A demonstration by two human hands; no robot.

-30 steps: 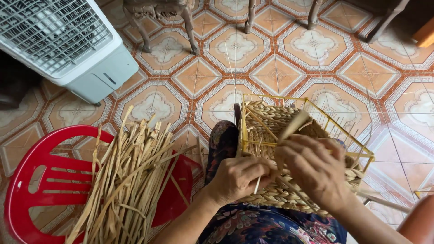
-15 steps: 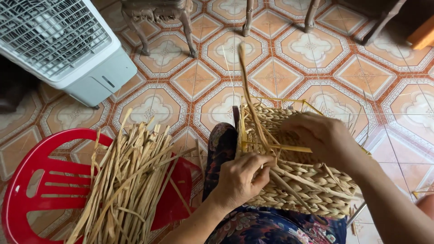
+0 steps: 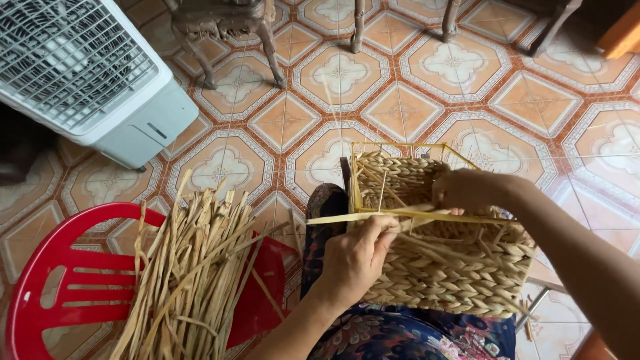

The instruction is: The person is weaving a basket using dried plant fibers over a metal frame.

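Tiles, orange-patterned, under fan and red chair; both hands' fingers pinch basket straw.

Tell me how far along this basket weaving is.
The woven basket has its near wall plaited to the top, though the yellow wire frame shows bare at the far rim. The left hand and right hand hold a flat strand. A pile of strands waits on the red chair.

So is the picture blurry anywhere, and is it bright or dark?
Head view: soft, even daylight, no harsh glare; the patterned orange floor tiles shine faintly. The left hand, right hand and woven straw basket look sharp. The pale straw strip between the hands is slightly smeared. The white fan bends at the edge; the upper right corner is dark.
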